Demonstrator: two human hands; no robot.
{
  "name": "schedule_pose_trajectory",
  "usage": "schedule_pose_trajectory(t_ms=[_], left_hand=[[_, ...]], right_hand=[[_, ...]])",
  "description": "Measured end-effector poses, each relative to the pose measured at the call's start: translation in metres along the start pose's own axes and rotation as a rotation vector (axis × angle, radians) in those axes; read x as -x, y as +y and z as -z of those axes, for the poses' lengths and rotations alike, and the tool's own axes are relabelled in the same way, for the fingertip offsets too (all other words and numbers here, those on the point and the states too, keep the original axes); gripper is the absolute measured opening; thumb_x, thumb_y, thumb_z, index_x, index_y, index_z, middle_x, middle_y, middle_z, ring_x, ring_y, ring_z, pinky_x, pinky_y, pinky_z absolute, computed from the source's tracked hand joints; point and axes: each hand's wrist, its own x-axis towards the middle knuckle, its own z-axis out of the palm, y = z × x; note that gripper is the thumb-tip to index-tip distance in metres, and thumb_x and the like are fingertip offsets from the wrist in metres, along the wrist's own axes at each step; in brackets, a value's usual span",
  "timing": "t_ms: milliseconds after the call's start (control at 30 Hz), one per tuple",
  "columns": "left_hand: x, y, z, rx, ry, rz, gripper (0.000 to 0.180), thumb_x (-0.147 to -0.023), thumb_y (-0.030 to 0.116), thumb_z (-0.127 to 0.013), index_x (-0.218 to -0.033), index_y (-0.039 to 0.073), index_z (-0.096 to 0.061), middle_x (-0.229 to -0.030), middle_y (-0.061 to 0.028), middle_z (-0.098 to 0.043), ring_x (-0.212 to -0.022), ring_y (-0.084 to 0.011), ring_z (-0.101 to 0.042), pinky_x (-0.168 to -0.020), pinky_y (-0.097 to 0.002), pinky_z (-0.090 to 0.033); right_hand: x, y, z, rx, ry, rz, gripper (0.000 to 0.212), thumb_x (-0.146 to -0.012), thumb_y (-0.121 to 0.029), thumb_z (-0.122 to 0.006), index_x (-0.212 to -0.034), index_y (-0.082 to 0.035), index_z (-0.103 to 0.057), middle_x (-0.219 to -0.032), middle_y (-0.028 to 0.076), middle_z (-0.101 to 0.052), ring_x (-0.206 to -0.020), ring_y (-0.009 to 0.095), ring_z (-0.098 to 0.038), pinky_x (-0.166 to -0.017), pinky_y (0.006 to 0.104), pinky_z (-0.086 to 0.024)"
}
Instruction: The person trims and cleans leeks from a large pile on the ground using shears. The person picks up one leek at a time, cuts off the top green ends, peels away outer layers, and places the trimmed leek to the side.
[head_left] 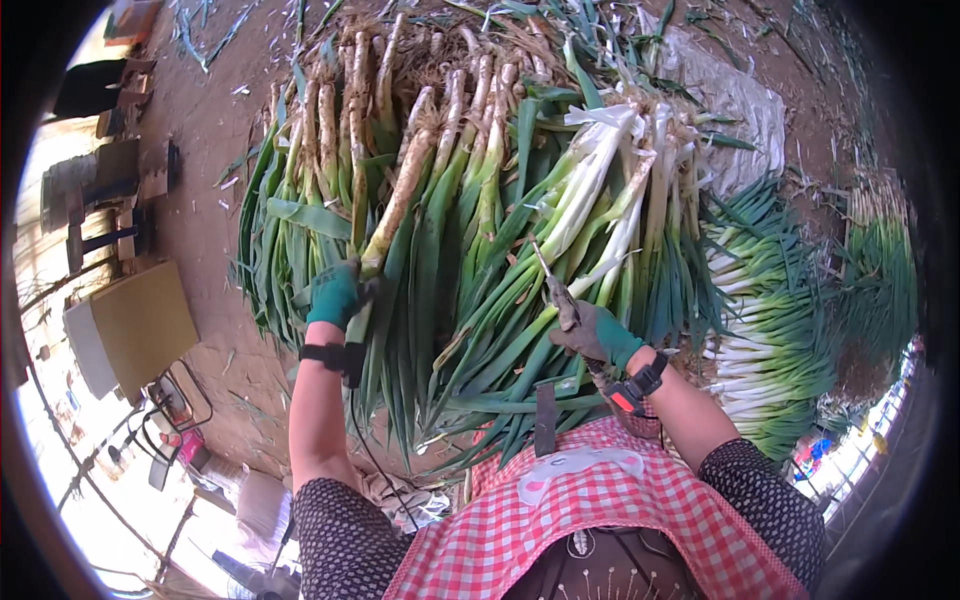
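Note:
A long pile of leeks [470,190] lies before me, brown roots and soil-stained shanks at the far end, green leaves toward me. My left hand [335,297], in a green glove, is closed around a thick leek [398,205] where its shank turns to leaves. My right hand [597,335], in a soiled grey-green glove, grips an air blow gun [562,297]. Its thin nozzle points away and slightly left, over the leaves. Beyond it lie peeled white leeks [590,185] on the right part of the pile. Gloves and tool hide some fingers.
Rows of cleaned leeks [765,330] lie on the right, with another bundle [875,260] farther right. A pale plastic sheet [730,105] covers ground behind the pile. Boxy brown objects [145,325] and a metal-framed chair [180,400] stand on the left.

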Motion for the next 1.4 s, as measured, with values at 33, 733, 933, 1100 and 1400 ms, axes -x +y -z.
schedule_pose_trajectory(t_ms=[33,733,933,1100,1400], left_hand=[[0.008,0.032,0.011,0.038,-0.024,-0.057,0.052,-0.086,0.051,-0.073,-0.113,0.006,-0.069,-0.096,-0.0192,-0.074,-0.09,-0.0396,-0.072,-0.08,-0.0476,-0.055],[0.011,0.197,-0.16,1.561,-0.248,0.102,0.04,-0.112,0.017,-0.04,-0.134,-0.012,-0.056,-0.129,-0.0167,-0.066,-0.122,-0.0234,-0.062,-0.112,-0.0316,-0.044],[-0.009,0.178,-0.216,2.193,-0.267,-0.12,0.039,-0.111,0.019,-0.043,-0.132,-0.008,-0.061,-0.127,-0.0141,-0.07,-0.119,-0.0226,-0.065,-0.108,-0.0303,-0.046],[0.001,0.229,-0.184,1.422,-0.053,-0.026,0.043,-0.111,0.028,-0.045,-0.131,-0.004,-0.065,-0.124,-0.0132,-0.073,-0.115,-0.0255,-0.068,-0.106,-0.0318,-0.047],[0.016,0.208,-0.174,0.897,0.01,0.087,0.054,-0.107,0.046,-0.049,-0.124,0.0,-0.069,-0.114,-0.0222,-0.074,-0.114,-0.0322,-0.068,-0.101,-0.0404,-0.049]], right_hand=[[-0.002,0.001,0.001,0.005,0.004,0.008,0.037,-0.083,-0.031,-0.08,-0.091,-0.001,-0.059,-0.075,0.004,-0.064,-0.065,0.015,-0.064,-0.064,0.0338,-0.054],[0.029,-0.001,-0.026,-0.013,0.181,-0.113,0.044,-0.087,-0.034,-0.073,-0.103,0.006,-0.067,-0.077,0.022,-0.072,-0.063,0.027,-0.075,-0.062,0.0365,-0.06],[0.046,-0.004,-0.027,0.087,0.173,-0.022,0.043,-0.086,-0.032,-0.074,-0.093,0.009,-0.066,-0.069,0.017,-0.07,-0.062,0.026,-0.075,-0.058,0.0374,-0.058],[0.031,0.005,-0.007,-0.038,0.218,-0.113,0.044,-0.086,-0.032,-0.073,-0.09,0.011,-0.064,-0.066,0.015,-0.069,-0.064,0.027,-0.076,-0.058,0.0373,-0.058],[-0.053,-0.024,0.02,-0.096,0.161,-0.02,0.034,-0.088,-0.026,-0.073,-0.089,0.008,-0.068,-0.075,0.014,-0.071,-0.061,0.025,-0.073,-0.058,0.0371,-0.06]])
